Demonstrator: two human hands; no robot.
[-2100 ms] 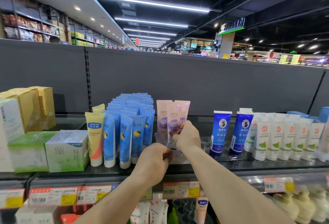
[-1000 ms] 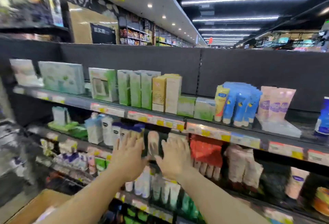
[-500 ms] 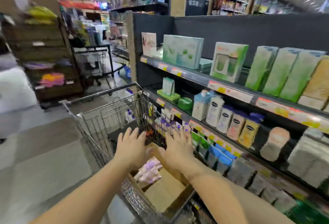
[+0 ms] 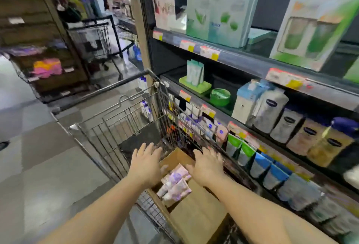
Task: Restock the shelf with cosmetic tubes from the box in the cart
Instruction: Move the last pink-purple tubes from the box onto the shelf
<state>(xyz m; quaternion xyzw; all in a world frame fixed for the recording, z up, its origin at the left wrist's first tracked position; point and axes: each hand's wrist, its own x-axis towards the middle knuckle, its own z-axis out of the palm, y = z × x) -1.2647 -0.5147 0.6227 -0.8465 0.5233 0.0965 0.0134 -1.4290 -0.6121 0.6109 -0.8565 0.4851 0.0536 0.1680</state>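
Left hand (image 4: 144, 163): palm down over near-left edge of box, fingers (image 4: 153, 149) straight and spread, released, grasping nothing.
Right hand (image 4: 206, 165): palm down over right side of box, fingers (image 4: 212, 152) extended, released, nothing held; thumb close to tubes, contact unclear.
Cosmetic tubes (image 4: 175, 182): pale pink with purple print, lying flat in a loose pile inside box, between both hands, blurred.
Box (image 4: 196, 214): brown cardboard, top open, flaps up, sitting in cart against its shelf-side wall.
Cart (image 4: 124, 119): metal wire, parked just beside shelf, far end toward aisle, dark floor of basket showing beyond box.
Shelf (image 4: 250, 63): dark unit on right, several tiers, price tags in yellow and pink along front edges.
Top tier: white box with pink print at left end, pale green gift boxes (image 4: 219, 16) next, green windowed box (image 4: 314, 30) further right.
Second tier: two pale tubes standing on green tray (image 4: 195, 85), round green jar (image 4: 220, 97) just right of it, then white and beige bottles (image 4: 287, 125) with dark caps.
Lower tiers: small white and pink packs behind cart wire, green-topped and blue-topped tubes (image 4: 260, 163) in a row to the right, heavily blurred.
Background: second cart (image 4: 93, 40) well apart up the aisle, brown racks at left, glossy grey floor (image 4: 38, 166).
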